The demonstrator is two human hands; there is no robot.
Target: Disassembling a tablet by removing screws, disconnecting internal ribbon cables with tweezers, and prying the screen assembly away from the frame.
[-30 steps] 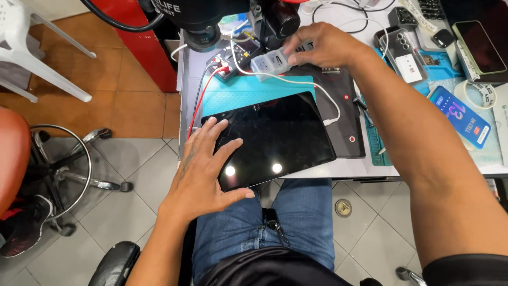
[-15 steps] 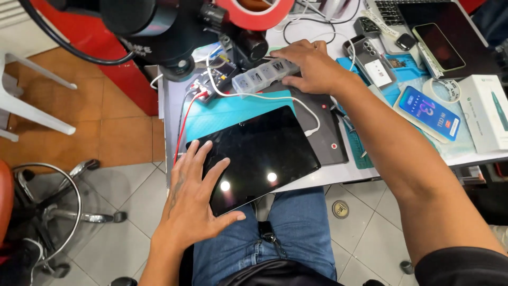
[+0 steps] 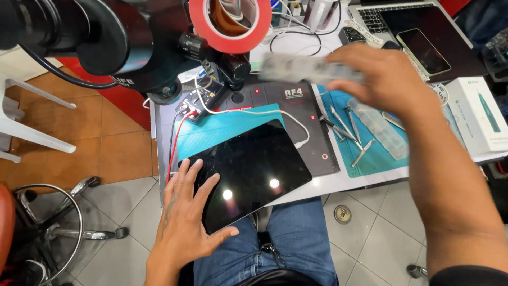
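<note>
**Tablet steadied while a clear case is being lifted**

A black tablet (image 3: 248, 172) is being kept flat at the near edge of the workbench (image 3: 349, 182), partly overhanging it above the person's jeans. The left hand (image 3: 185, 225) is being pressed on the tablet's near left corner, fingers spread wide and flat, nothing being gripped. A long clear plastic case (image 3: 307, 69), blurred, is being held in the air beyond the tablet by the right hand (image 3: 381, 74), whose fingers are closed around its right end. A white cable (image 3: 254, 112) is being run along the tablet's far edge. Tweezers (image 3: 344, 124) are lying on a teal mat (image 3: 370, 159) to the tablet's right, and a microscope (image 3: 106, 42) is standing beyond its far left corner.
</note>
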